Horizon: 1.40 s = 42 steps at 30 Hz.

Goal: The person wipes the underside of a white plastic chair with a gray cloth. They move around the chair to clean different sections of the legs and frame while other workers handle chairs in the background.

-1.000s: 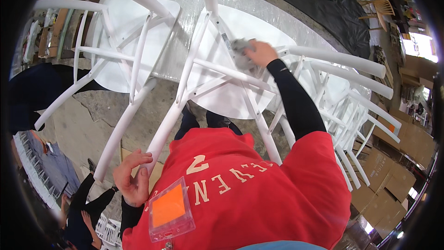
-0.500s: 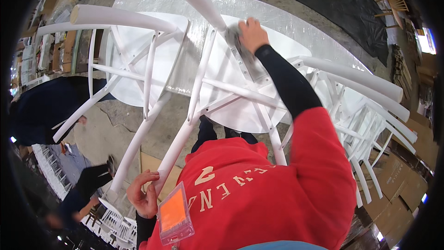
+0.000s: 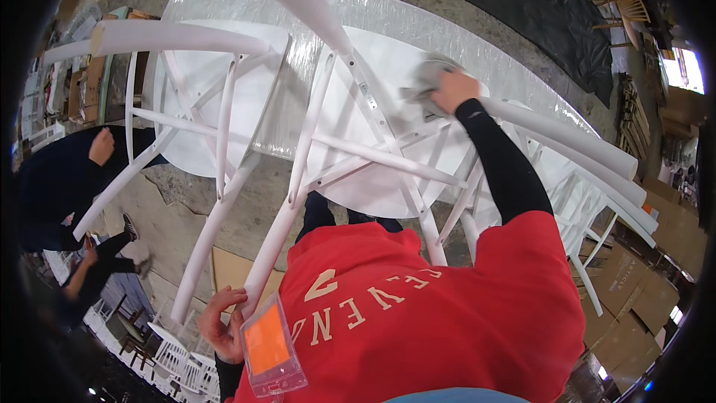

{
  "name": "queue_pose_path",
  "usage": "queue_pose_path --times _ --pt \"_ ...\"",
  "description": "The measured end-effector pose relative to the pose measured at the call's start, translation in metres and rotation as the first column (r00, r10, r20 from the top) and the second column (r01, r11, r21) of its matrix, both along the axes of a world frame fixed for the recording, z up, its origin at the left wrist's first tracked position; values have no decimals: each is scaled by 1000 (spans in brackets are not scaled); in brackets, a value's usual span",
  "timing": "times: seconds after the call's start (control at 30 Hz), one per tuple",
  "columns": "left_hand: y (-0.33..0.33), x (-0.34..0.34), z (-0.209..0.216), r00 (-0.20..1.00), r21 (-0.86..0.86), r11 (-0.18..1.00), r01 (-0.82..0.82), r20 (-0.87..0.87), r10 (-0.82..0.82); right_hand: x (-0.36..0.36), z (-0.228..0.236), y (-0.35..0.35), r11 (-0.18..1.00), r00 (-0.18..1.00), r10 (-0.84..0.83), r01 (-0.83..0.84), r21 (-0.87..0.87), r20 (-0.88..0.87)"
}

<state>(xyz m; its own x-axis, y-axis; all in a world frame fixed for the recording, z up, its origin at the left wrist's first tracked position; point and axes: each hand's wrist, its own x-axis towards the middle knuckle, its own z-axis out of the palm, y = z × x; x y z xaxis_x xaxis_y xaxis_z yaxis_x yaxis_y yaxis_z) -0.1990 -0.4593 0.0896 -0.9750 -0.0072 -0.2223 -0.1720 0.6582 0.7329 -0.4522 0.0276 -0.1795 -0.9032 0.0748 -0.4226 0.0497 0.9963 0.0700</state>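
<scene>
A white wooden chair (image 3: 358, 179) lies upturned in front of me, its round seat down and its legs and crossed braces sticking up. My right hand (image 3: 455, 91) presses a grey cloth (image 3: 432, 82), blurred by motion, against the far right part of the white seat underside (image 3: 395, 52). Near my body, my left hand (image 3: 222, 322) is curled at the lower end of one white chair leg (image 3: 272, 254), its fingers closed against it; the palm side is partly hidden. To the left lies a second upturned white chair (image 3: 216, 97).
Both chairs rest on a table wrapped in clear plastic (image 3: 280, 130). More white upturned chairs (image 3: 589, 201) crowd the right side. A co-worker in dark clothes (image 3: 60, 179) is at the left, another person (image 3: 97, 269) behind. Cardboard boxes (image 3: 634, 283) stand at the lower right.
My right hand has moved the cloth rightward across the seat, away from the metal-fitted brace. My left hand stays by the leg end. The co-worker's hand at the left has risen into view.
</scene>
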Motion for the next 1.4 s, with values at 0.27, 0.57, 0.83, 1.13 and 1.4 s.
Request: queue_pose_path --times 0.27,0.57,0.83,1.13,1.4 --pt "-2 -4 2 998 31 998 51 -26 -50 -5 -21 -80 915 991 103 -127 -383 -82" --pt "-8 1 -4 995 34 999 26 -98 -22 -18 -43 -113 891 885 95 -279 -357 -456" --pt "-5 7 -9 977 94 995 -32 -208 51 4 30 -116 602 772 521 -635 -485 -364" --pt "-6 7 -10 979 111 993 -33 -198 54 23 -28 -159 436 836 536 -158 -886 115" --pt "-10 2 -6 983 76 997 16 -183 -2 -51 -38 -198 574 640 696 -768 -284 -325"
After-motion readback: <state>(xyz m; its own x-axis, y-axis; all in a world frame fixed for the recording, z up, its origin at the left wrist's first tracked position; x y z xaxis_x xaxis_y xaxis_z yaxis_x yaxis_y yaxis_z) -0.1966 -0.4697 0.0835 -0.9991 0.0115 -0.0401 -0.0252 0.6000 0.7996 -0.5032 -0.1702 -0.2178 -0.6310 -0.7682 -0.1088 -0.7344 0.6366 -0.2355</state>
